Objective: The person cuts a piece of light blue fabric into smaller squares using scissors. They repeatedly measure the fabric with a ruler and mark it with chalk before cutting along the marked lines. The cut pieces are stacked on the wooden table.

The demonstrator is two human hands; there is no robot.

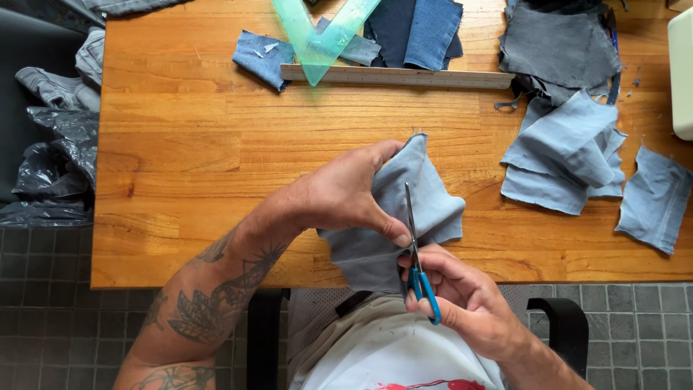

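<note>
My left hand pinches a piece of light blue-grey denim and holds it up over the near edge of the wooden table. In my right hand are scissors with blue handles. Their blades point away from me and lie against the fabric, right beside my left thumb. The lower part of the piece hangs over the table edge toward my lap.
A pile of light denim pieces lies at the right, a single piece beyond it. Dark denim scraps, a long ruler and a green transparent triangle sit at the back. Black plastic bags lie left of the table.
</note>
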